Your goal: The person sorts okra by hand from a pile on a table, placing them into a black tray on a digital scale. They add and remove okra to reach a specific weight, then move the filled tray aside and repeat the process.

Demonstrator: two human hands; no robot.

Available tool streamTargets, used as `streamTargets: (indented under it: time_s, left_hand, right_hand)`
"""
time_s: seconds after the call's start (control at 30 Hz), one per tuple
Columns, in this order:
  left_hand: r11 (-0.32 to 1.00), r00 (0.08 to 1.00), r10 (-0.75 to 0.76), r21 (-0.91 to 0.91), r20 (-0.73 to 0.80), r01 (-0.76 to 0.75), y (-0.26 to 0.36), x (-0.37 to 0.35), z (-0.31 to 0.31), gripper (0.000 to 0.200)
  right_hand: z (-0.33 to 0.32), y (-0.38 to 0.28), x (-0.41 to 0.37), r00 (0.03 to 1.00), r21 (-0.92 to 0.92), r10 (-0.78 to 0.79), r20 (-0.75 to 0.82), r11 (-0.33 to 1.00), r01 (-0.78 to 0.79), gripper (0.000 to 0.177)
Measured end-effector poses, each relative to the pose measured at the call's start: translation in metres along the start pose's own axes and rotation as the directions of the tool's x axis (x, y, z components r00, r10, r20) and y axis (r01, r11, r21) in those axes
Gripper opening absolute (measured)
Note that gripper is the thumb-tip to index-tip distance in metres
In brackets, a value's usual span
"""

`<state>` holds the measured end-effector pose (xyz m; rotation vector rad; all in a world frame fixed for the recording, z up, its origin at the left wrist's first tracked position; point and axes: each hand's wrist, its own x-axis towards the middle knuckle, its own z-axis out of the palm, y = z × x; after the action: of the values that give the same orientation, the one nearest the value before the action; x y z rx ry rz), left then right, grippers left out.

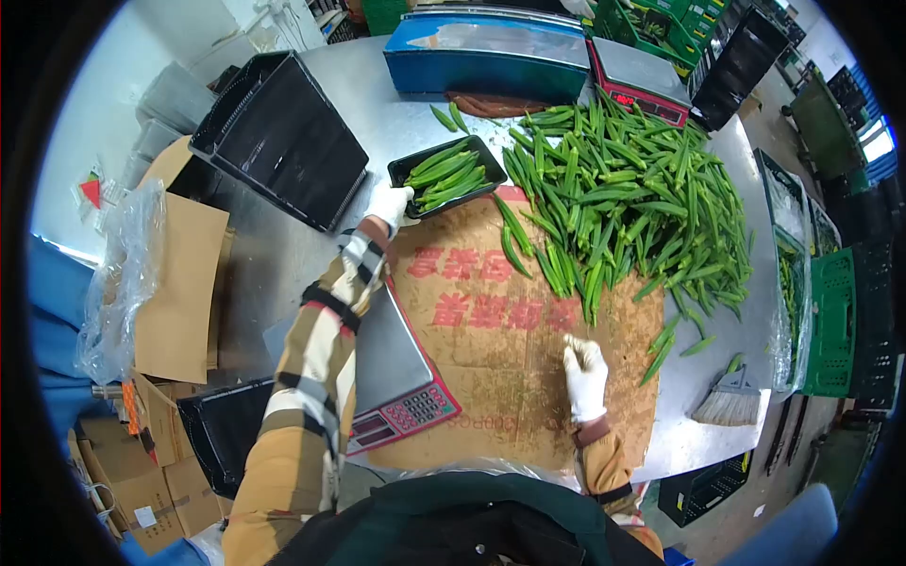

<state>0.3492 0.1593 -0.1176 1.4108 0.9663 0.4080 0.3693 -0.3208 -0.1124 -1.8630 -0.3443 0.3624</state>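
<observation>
My left hand (388, 204), in a white glove, grips the near left edge of a small black tray (449, 205). Green okra pods (444, 174) lie side by side in that tray. Over the cardboard sheet (491, 373), my right hand (586, 377), also gloved, is loosely closed with its fingers curled; no object shows in it. Beyond it, a large heap of loose okra (628, 193) spreads across the sheet and the metal table. Under my left forearm sits a red-framed weighing scale (401, 377), its plate partly hidden by the sleeve.
Stacked black trays (283, 137) stand at the left. A blue box (486, 52) and a second scale (642, 80) line the back. A small brush (729, 401) lies at the right edge. Green crates (830, 321) stand beyond the table, and cardboard boxes (179, 283) at far left.
</observation>
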Motion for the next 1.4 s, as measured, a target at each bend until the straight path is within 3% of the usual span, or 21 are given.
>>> streamTargets:
  time_s: [0.03, 0.07, 0.1, 0.2, 0.3, 0.37, 0.43, 0.5, 0.57, 0.63, 0.7, 0.77, 0.83, 0.97, 1.0, 1.1, 1.13, 1.17, 1.23, 1.3, 1.4]
  left_hand:
    - [0.996, 0.996, 0.087, 0.010, -0.033, -0.087, -0.030, 0.037, -0.002, 0.040]
    - [0.998, 0.998, -0.017, -0.066, -0.063, 0.012, -0.037, 0.052, 0.001, 0.044]
    - [0.909, 0.929, -0.344, -0.297, -0.136, 0.293, -0.015, 0.040, 0.015, 0.044]
    - [0.979, 0.980, -0.158, -0.151, -0.124, 0.139, 0.014, 0.002, 0.026, 0.032]
    - [0.973, 1.000, 0.005, -0.230, 0.019, -0.001, 0.066, -0.080, 0.020, 0.043]
    - [0.957, 0.969, 0.245, -0.158, -0.017, -0.245, 0.100, -0.162, 0.006, 0.050]
    - [0.802, 0.811, 0.571, 0.301, -0.130, -0.516, 0.100, -0.224, -0.032, 0.052]
    - [0.387, 0.583, 0.795, 0.880, -0.167, -0.276, 0.114, -0.298, -0.068, 0.047]
    - [0.248, 0.455, 0.873, 0.963, -0.176, -0.104, 0.112, -0.353, -0.108, 0.045]
    - [0.011, 0.461, 0.872, 0.948, -0.165, 0.319, 0.074, -0.397, -0.173, 0.042]
    - [0.099, 0.661, 0.649, 0.903, -0.377, 0.418, 0.045, -0.440, -0.219, 0.041]
    - [0.476, 0.760, 0.366, 0.810, -0.537, 0.343, 0.001, -0.468, -0.262, 0.044]
    - [0.641, 0.692, 0.418, 0.731, -0.589, 0.235, -0.015, -0.471, -0.270, 0.046]
    - [0.885, 0.733, 0.298, 0.466, -0.612, 0.029, -0.009, -0.466, -0.288, 0.042]
    - [0.965, 0.710, 0.224, 0.254, -0.668, -0.066, -0.004, -0.468, -0.279, 0.040]
    - [0.946, 0.450, 0.324, 0.280, -0.833, -0.163, 0.020, -0.476, -0.260, 0.034]
    - [0.754, 0.264, 0.623, 0.655, -0.737, 0.047, 0.018, -0.479, -0.275, 0.031]
    - [0.644, 0.136, 0.760, 0.765, -0.635, -0.028, 0.012, -0.482, -0.284, 0.025]
    - [0.410, 0.071, 0.906, 0.907, -0.417, 0.102, 0.054, -0.481, -0.219, 0.018]
    - [0.374, 0.191, 0.923, 0.893, -0.334, -0.249, 0.074, -0.466, -0.142, 0.012]
    - [0.500, 0.680, 0.712, 0.807, -0.177, -0.313, 0.033, -0.437, -0.096, 0.010]
  right_hand:
    - [0.001, 0.007, -0.008, 0.998, 0.031, 0.065, 0.017, 0.997, -0.066, 0.016]
    - [0.004, 0.013, -0.015, 0.999, 0.018, 0.049, 0.015, 0.999, -0.049, 0.015]
    - [0.006, 0.019, -0.021, 0.999, 0.004, 0.033, 0.014, 0.999, -0.033, 0.014]
    - [0.014, 0.028, -0.031, 0.996, 0.019, 0.076, 0.039, 0.997, -0.077, 0.015]
    - [0.018, 0.034, -0.043, 0.987, -0.125, 0.094, 0.129, 0.989, -0.078, 0.019]
    - [0.021, 0.041, -0.051, 0.985, -0.224, 0.032, 0.169, 0.974, 0.007, 0.020]
    - [0.021, 0.036, -0.054, 0.982, -0.273, 0.031, 0.188, 0.962, 0.022, 0.023]
    - [0.023, 0.029, -0.060, 0.972, -0.229, 0.135, 0.193, 0.969, -0.089, 0.024]
    - [0.022, 0.042, -0.068, 0.970, -0.293, 0.073, 0.230, 0.956, -0.003, 0.030]
    - [0.018, 0.032, -0.073, 0.950, -0.381, 0.098, 0.298, 0.924, 0.024, 0.032]
    - [0.017, 0.022, -0.080, 0.948, -0.378, 0.087, 0.305, 0.925, 0.037, 0.033]
    - [0.019, 0.024, -0.085, 0.942, -0.377, 0.097, 0.320, 0.926, 0.033, 0.034]
    - [0.021, 0.024, -0.089, 0.931, -0.454, 0.102, 0.351, 0.888, 0.074, 0.034]
    - [0.015, 0.022, -0.095, 0.918, -0.453, 0.102, 0.384, 0.887, 0.091, 0.034]
    - [0.010, 0.021, -0.099, 0.925, -0.429, 0.097, 0.368, 0.900, 0.077, 0.034]
    - [-0.003, 0.041, -0.103, 0.955, -0.353, 0.095, 0.282, 0.936, 0.011, 0.032]
    - [-0.011, 0.050, -0.101, 0.964, -0.308, 0.107, 0.244, 0.951, -0.028, 0.032]
    - [-0.015, 0.059, -0.101, 0.970, -0.264, 0.124, 0.209, 0.962, -0.066, 0.031]
    - [-0.032, 0.042, -0.093, 0.959, -0.315, 0.242, 0.147, 0.930, -0.187, 0.030]
    - [-0.038, 0.037, -0.081, 0.947, -0.249, 0.285, 0.146, 0.937, -0.243, 0.029]
    - [-0.042, 0.039, -0.059, 0.972, -0.191, 0.199, 0.126, 0.966, -0.173, 0.029]
